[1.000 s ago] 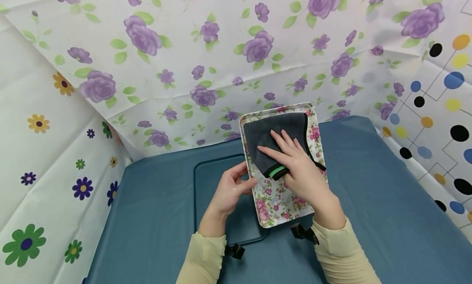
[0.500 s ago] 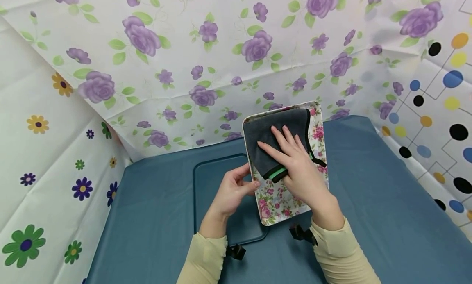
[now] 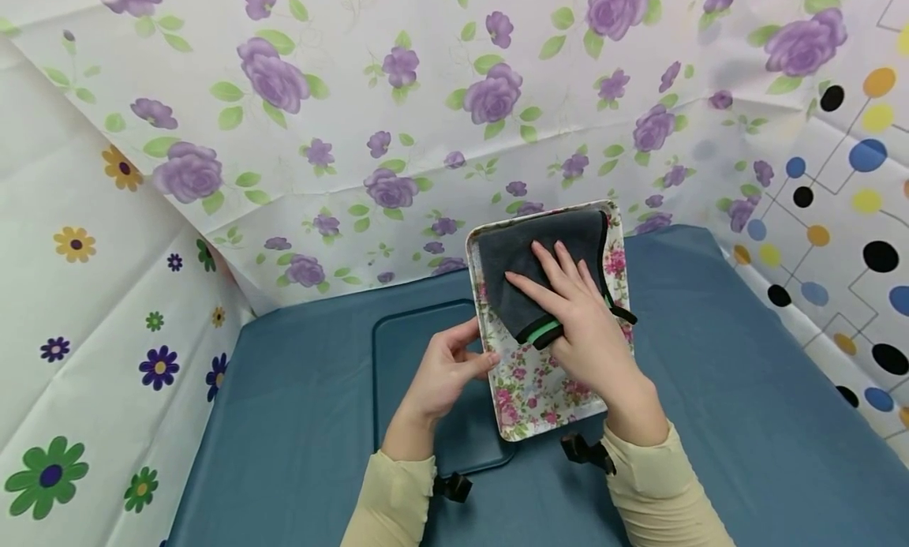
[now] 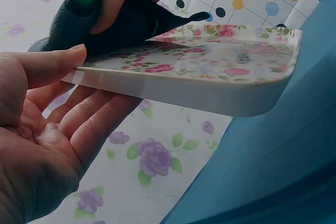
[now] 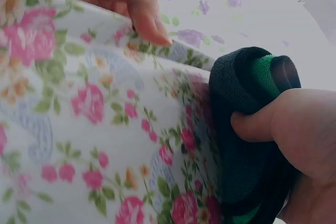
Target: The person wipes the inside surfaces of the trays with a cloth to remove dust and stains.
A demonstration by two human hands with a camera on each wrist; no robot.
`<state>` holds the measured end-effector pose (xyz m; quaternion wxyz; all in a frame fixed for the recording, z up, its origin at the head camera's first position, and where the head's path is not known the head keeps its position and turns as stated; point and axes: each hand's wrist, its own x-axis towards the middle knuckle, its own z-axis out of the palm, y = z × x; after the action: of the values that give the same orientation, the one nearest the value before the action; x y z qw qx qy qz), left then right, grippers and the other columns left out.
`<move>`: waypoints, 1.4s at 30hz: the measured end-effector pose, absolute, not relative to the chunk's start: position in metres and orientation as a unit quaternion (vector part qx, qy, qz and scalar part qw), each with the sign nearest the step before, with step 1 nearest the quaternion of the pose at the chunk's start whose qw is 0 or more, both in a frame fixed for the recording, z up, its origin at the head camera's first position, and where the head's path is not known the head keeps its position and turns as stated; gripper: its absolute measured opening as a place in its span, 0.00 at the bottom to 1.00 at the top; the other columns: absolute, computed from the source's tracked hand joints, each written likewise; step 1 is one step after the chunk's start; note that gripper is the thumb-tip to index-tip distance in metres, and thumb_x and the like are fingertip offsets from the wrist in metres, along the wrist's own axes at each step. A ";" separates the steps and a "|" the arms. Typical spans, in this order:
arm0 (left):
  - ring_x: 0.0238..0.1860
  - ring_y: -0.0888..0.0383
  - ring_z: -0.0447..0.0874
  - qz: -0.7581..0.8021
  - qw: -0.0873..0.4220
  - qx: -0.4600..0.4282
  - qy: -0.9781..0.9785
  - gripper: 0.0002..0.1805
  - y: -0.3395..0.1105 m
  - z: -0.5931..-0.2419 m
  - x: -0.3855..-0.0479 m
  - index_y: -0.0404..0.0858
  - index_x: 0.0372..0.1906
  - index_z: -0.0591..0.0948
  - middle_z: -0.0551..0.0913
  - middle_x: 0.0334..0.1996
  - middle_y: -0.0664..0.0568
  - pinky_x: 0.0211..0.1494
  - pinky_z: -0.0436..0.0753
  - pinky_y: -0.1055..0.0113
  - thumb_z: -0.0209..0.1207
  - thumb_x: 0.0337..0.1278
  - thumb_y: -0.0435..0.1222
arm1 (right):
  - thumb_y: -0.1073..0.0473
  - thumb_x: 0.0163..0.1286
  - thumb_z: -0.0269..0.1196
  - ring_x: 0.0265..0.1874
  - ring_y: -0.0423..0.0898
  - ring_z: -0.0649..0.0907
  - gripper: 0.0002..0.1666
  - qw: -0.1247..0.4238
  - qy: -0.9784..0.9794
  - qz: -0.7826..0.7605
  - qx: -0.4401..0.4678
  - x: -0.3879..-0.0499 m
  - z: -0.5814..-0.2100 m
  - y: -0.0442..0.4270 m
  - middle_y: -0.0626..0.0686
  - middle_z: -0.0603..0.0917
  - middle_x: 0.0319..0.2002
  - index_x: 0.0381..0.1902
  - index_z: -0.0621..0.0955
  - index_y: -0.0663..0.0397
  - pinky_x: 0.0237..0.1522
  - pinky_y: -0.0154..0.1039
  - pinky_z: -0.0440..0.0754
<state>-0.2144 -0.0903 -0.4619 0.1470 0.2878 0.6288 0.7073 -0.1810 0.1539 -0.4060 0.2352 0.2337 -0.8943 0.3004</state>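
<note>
A white tray with a pink floral print (image 3: 525,405) is held tilted up above the table. The left hand (image 3: 440,373) grips its left edge, thumb (image 4: 58,64) on the rim and fingers underneath. Spread over the tray's upper part is a dark grey cloth (image 3: 504,251) with black edging and a green strip. The right hand (image 3: 592,342) lies on the cloth with its fingers extended and pressed flat. In the right wrist view, its thumb (image 5: 257,125) rests against the folded edge of the cloth (image 5: 241,87).
A dark blue rectangular tray or board (image 3: 405,373) lies on the blue-covered table (image 3: 298,436), partly behind the left hand and floral tray. Flowered sheets (image 3: 426,121) rise behind and at the left; a dotted sheet (image 3: 838,239) stands at the right.
The right hand and the cloth have shifted slightly to the right across the tray. The floral tray's tilt changed a little, while the left hand keeps its grip on the edge.
</note>
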 end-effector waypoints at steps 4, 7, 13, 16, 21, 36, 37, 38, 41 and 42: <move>0.39 0.59 0.92 0.709 0.149 0.287 0.627 0.31 -0.092 -0.462 -0.214 0.34 0.79 0.71 0.77 0.71 0.37 0.47 0.90 0.63 0.63 0.75 0.27 | 0.92 0.47 0.46 0.86 0.55 0.46 0.65 0.233 -0.898 0.301 0.221 -0.180 -0.407 0.160 0.52 0.53 0.86 0.80 0.74 0.40 0.83 0.60 0.41; 0.40 0.58 0.92 0.711 0.151 0.291 0.622 0.31 -0.093 -0.463 -0.216 0.33 0.79 0.71 0.77 0.70 0.36 0.47 0.91 0.62 0.63 0.76 0.29 | 0.91 0.48 0.45 0.86 0.55 0.47 0.64 0.237 -0.898 0.304 0.211 -0.181 -0.407 0.164 0.52 0.54 0.86 0.80 0.74 0.41 0.83 0.60 0.42; 0.42 0.58 0.93 0.715 0.163 0.303 0.609 0.32 -0.092 -0.463 -0.217 0.33 0.80 0.69 0.75 0.73 0.36 0.49 0.90 0.61 0.62 0.78 0.31 | 0.91 0.48 0.46 0.86 0.55 0.47 0.64 0.245 -0.896 0.321 0.185 -0.182 -0.407 0.171 0.51 0.55 0.86 0.80 0.75 0.41 0.83 0.61 0.43; 0.43 0.58 0.93 0.716 0.167 0.308 0.604 0.32 -0.091 -0.463 -0.218 0.33 0.81 0.68 0.74 0.74 0.36 0.50 0.90 0.60 0.62 0.78 0.30 | 0.90 0.49 0.44 0.86 0.55 0.47 0.63 0.246 -0.895 0.325 0.181 -0.182 -0.407 0.173 0.51 0.56 0.86 0.79 0.75 0.41 0.83 0.62 0.43; 0.43 0.59 0.93 0.714 0.165 0.311 0.605 0.32 -0.091 -0.464 -0.218 0.32 0.81 0.68 0.73 0.74 0.36 0.50 0.90 0.61 0.61 0.78 0.29 | 0.90 0.50 0.44 0.86 0.55 0.48 0.63 0.242 -0.897 0.325 0.174 -0.182 -0.407 0.173 0.50 0.57 0.86 0.79 0.76 0.40 0.83 0.63 0.43; 0.40 0.59 0.93 0.710 0.157 0.316 0.609 0.32 -0.092 -0.465 -0.217 0.33 0.81 0.68 0.74 0.74 0.36 0.48 0.90 0.62 0.62 0.78 0.31 | 0.92 0.48 0.46 0.86 0.55 0.48 0.64 0.239 -0.895 0.319 0.199 -0.178 -0.406 0.169 0.52 0.58 0.85 0.79 0.75 0.41 0.83 0.60 0.43; 0.41 0.59 0.93 0.711 0.158 0.316 0.608 0.33 -0.092 -0.465 -0.217 0.33 0.81 0.68 0.74 0.74 0.36 0.48 0.90 0.62 0.62 0.78 0.31 | 0.91 0.49 0.46 0.86 0.55 0.48 0.63 0.238 -0.896 0.318 0.200 -0.178 -0.406 0.169 0.52 0.58 0.85 0.79 0.75 0.41 0.83 0.60 0.43; 0.41 0.59 0.93 0.711 0.158 0.316 0.608 0.33 -0.092 -0.465 -0.217 0.33 0.81 0.68 0.74 0.74 0.36 0.48 0.90 0.61 0.62 0.78 0.31 | 0.91 0.49 0.46 0.86 0.55 0.48 0.63 0.237 -0.896 0.317 0.200 -0.177 -0.406 0.168 0.53 0.58 0.85 0.79 0.75 0.42 0.83 0.60 0.43; 0.42 0.58 0.93 0.713 0.158 0.315 0.606 0.33 -0.091 -0.465 -0.218 0.33 0.81 0.68 0.74 0.74 0.37 0.48 0.90 0.61 0.63 0.78 0.32 | 0.91 0.52 0.48 0.86 0.55 0.48 0.61 0.230 -0.898 0.314 0.204 -0.177 -0.406 0.165 0.53 0.58 0.85 0.79 0.75 0.42 0.83 0.61 0.44; 0.42 0.58 0.93 0.714 0.157 0.315 0.606 0.33 -0.091 -0.465 -0.218 0.34 0.81 0.69 0.74 0.74 0.37 0.48 0.91 0.61 0.63 0.78 0.32 | 0.91 0.53 0.48 0.86 0.55 0.48 0.60 0.228 -0.899 0.312 0.205 -0.177 -0.406 0.163 0.53 0.58 0.85 0.79 0.75 0.41 0.83 0.61 0.44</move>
<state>-0.2180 -0.0915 -0.4651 0.1574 0.3147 0.6057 0.7137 -0.1773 0.1634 -0.4062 0.2282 0.2055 -0.8990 0.3122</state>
